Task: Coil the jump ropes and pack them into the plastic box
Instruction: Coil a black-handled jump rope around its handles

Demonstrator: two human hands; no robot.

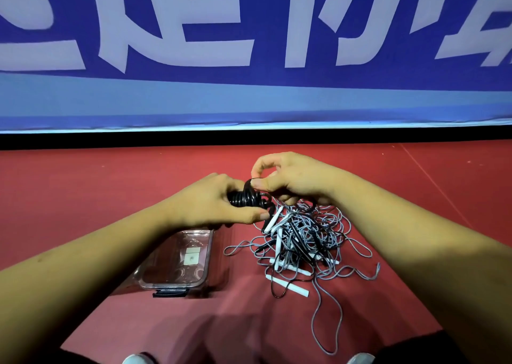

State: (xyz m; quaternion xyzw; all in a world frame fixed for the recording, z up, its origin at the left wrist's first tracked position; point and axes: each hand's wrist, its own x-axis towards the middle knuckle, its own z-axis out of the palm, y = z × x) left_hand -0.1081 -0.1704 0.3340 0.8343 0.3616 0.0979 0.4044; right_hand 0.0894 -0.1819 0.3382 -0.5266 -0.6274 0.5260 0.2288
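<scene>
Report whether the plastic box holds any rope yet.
Empty: no rope shows inside the clear plastic box; the tangled ropes lie beside it.

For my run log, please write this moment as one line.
step: coiling | left hand: grips black coil | right hand: pinches its top loop | pile: tangled | box: left of it

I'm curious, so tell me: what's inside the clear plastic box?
The plastic box looks empty where it shows; only a small white square shows through it. The left forearm hides its left side.
</scene>
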